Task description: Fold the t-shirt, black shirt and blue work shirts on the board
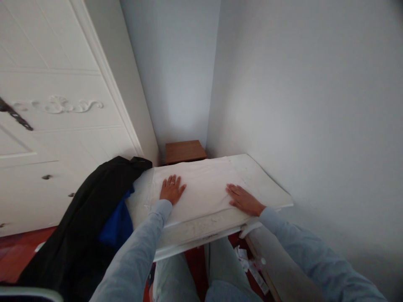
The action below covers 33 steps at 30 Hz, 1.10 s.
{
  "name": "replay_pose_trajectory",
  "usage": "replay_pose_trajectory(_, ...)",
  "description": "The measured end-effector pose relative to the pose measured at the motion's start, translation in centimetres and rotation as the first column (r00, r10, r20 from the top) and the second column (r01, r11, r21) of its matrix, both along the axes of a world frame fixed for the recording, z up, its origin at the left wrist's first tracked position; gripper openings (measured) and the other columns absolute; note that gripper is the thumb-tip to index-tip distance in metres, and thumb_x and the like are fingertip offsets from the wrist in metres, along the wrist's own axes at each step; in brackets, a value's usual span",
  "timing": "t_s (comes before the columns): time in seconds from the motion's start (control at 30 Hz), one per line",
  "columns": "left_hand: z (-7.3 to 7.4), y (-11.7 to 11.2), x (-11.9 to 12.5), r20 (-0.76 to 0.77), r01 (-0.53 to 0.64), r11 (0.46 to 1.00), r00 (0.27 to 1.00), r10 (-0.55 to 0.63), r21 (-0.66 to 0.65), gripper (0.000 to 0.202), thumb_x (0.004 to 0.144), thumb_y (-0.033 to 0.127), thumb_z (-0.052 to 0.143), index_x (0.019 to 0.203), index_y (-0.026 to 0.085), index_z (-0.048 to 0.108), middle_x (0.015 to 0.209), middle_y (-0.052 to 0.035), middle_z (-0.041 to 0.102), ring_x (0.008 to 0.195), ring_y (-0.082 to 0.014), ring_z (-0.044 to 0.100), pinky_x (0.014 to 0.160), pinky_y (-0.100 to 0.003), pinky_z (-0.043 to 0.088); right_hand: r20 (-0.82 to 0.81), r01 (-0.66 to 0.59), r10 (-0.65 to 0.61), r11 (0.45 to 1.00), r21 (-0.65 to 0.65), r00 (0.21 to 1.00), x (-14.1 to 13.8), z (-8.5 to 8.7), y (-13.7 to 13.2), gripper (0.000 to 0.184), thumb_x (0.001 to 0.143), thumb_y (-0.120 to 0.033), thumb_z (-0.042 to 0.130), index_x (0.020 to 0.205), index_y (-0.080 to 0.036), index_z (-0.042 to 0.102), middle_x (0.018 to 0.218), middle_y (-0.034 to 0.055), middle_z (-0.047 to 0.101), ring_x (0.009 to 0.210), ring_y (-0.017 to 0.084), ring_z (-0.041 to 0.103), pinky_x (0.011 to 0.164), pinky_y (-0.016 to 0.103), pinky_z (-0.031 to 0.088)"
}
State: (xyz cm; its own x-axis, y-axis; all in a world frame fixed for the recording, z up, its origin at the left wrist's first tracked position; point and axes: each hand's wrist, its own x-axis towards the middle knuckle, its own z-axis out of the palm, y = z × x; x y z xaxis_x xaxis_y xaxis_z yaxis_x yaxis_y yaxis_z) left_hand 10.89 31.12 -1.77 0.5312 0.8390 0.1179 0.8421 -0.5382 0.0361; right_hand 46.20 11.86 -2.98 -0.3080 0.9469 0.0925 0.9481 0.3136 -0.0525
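Note:
A pale, thin white cloth [201, 188] lies spread flat over a white tabletop [201, 226]. My left hand [172, 189] rests flat on the left part of the cloth, palm down with fingers spread. Toward the cloth's right edge, my right hand [244, 199] presses down palm first, its fingers stretched out and close together. Neither hand grips anything. Faint wrinkles show in the cloth near the right hand.
Black clothing [91, 197] and a blue cloth [118, 224] hang at the table's left end. A white wardrobe [63, 142] stands on the left. Behind the table is a brown wooden cabinet [185, 151]. A grey wall [299, 92] closes off the right. Papers [252, 266] lie below.

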Motion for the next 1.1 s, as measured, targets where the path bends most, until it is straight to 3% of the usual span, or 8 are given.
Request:
replay_pose_trajectory(0.23,0.3,0.0,0.0,0.005,0.006,0.999,1.000,-0.006,-0.037,0.067,0.104,0.052,0.028,0.156,0.012,0.039,0.163,-0.0186,0.034,0.152,-0.0352,0.029,0.123,-0.053,0.019,0.036,0.190,-0.192,0.980,0.052,0.981,3.7,0.5,-4.2,0.060,0.105,-0.051,0.035,0.151,-0.015,0.046,0.159,0.0187,0.043,0.148,0.030,0.039,0.116,0.053,0.039)
replay_pose_trajectory(0.47,1.4,0.0,0.1,0.061,0.023,0.994,0.998,-0.016,-0.111,0.059,0.105,0.047,0.032,0.150,0.012,0.047,0.161,-0.0205,0.038,0.152,-0.0343,0.029,0.122,-0.055,0.022,-0.035,0.115,-0.112,0.989,0.090,0.993,0.6,2.6,-4.3,0.038,0.104,-0.037,0.043,0.122,-0.017,0.071,0.131,0.0155,0.070,0.124,0.028,0.063,0.108,0.046,0.048)
replay_pose_trajectory(0.57,2.8,-1.7,1.3,0.126,0.189,0.980,0.976,-0.180,-0.065,0.058,0.104,0.049,0.035,0.145,0.012,0.052,0.160,-0.0204,0.040,0.153,-0.0326,0.028,0.123,-0.054,0.021,-0.038,0.127,-0.125,0.989,0.073,0.991,-0.9,3.6,-3.2,0.034,0.105,-0.032,0.043,0.115,-0.018,0.073,0.121,0.0134,0.073,0.112,0.025,0.067,0.098,0.040,0.052)
replay_pose_trajectory(0.67,4.1,-5.1,3.5,0.192,0.423,0.905,0.892,-0.409,-0.040,0.064,0.104,0.056,0.031,0.147,0.014,0.050,0.161,-0.0173,0.040,0.154,-0.0277,0.025,0.126,-0.048,0.018,0.029,0.126,-0.127,0.992,0.020,0.992,-1.5,4.4,-2.1,0.029,0.104,-0.026,0.046,0.105,-0.018,0.074,0.110,0.0108,0.074,0.103,0.022,0.066,0.090,0.033,0.050)
replay_pose_trajectory(0.73,4.3,-7.5,5.1,0.206,0.506,0.857,0.853,-0.480,-0.097,0.068,0.103,0.061,0.030,0.152,0.015,0.045,0.163,-0.0165,0.037,0.155,-0.0268,0.024,0.125,-0.047,0.019,0.107,0.117,-0.115,0.993,-0.012,0.988,-1.7,4.8,-1.6,0.027,0.103,-0.024,0.048,0.097,-0.018,0.074,0.103,0.0097,0.072,0.099,0.021,0.065,0.085,0.031,0.048)
replay_pose_trajectory(0.8,3.9,-9.3,6.4,0.191,0.523,0.835,0.849,-0.493,-0.172,0.070,0.103,0.062,0.030,0.154,0.015,0.041,0.164,-0.0172,0.034,0.155,-0.0281,0.023,0.125,-0.049,0.020,0.178,0.107,-0.100,0.994,-0.028,0.979,-1.8,5.1,-1.3,0.028,0.104,-0.024,0.048,0.092,-0.018,0.073,0.098,0.0094,0.071,0.095,0.021,0.064,0.081,0.030,0.047)
replay_pose_trajectory(0.9,2.5,-10.6,7.3,0.137,0.484,0.843,0.875,-0.464,-0.235,0.071,0.103,0.062,0.029,0.154,0.014,0.041,0.163,-0.0199,0.033,0.155,-0.0318,0.023,0.123,-0.055,0.021,0.229,0.092,-0.088,0.996,-0.007,0.969,-1.7,4.9,-1.5,0.029,0.104,-0.023,0.048,0.090,-0.017,0.072,0.095,0.0092,0.070,0.091,0.020,0.064,0.078,0.030,0.045)
replay_pose_trajectory(1.1,0.2,-10.9,6.9,0.095,0.472,0.876,0.880,-0.464,-0.094,0.065,0.103,0.058,0.034,0.153,0.018,0.043,0.163,-0.0174,0.036,0.153,-0.0306,0.028,0.123,-0.053,0.021,0.211,0.062,-0.077,0.995,0.079,0.974,-1.2,3.9,-2.5,0.023,0.101,-0.022,0.053,0.088,-0.016,0.070,0.090,0.0090,0.069,0.089,0.021,0.062,0.080,0.030,0.044)
